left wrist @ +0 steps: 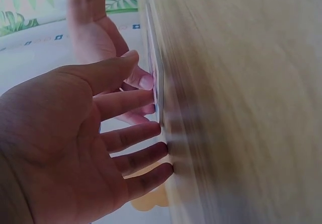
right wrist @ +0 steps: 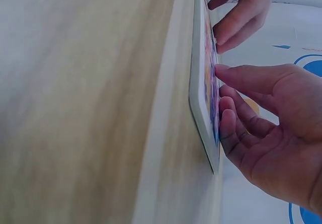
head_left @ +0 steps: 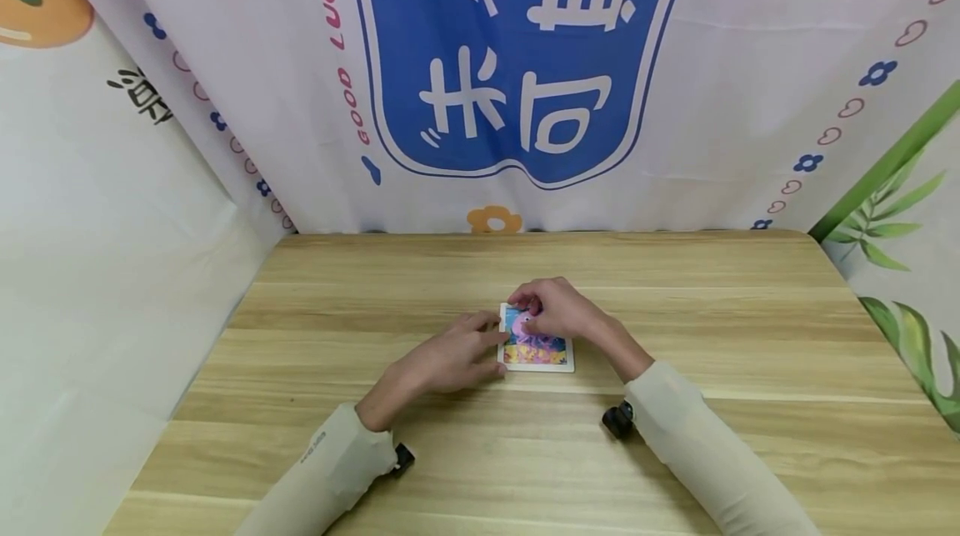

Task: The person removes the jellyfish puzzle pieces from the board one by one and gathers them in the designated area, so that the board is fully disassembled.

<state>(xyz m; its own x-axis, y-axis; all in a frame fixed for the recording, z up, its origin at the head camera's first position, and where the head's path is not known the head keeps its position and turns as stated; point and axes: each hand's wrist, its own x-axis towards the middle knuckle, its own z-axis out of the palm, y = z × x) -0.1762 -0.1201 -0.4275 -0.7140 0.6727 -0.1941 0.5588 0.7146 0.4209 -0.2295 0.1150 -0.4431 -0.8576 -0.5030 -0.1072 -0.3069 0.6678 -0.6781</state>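
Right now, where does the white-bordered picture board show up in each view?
Head: the picture board lies slightly right of centre, below the middle.
Left wrist: edge-on, in the upper middle.
Right wrist: seen at a steep slant, right of centre, running down from the top edge.
Shared landmark: the right hand, at the board in every view.

A long, pale beige fabric left sleeve (head_left: 322, 469) bears small dark lettering (head_left: 313, 447) near its cuff (head_left: 380, 438); the matching right sleeve (head_left: 712, 453) is lightly creased. A small black wrist camera (head_left: 403, 459) protrudes beside the left cuff, a rounded black wrist camera (head_left: 618, 419) beside the right.
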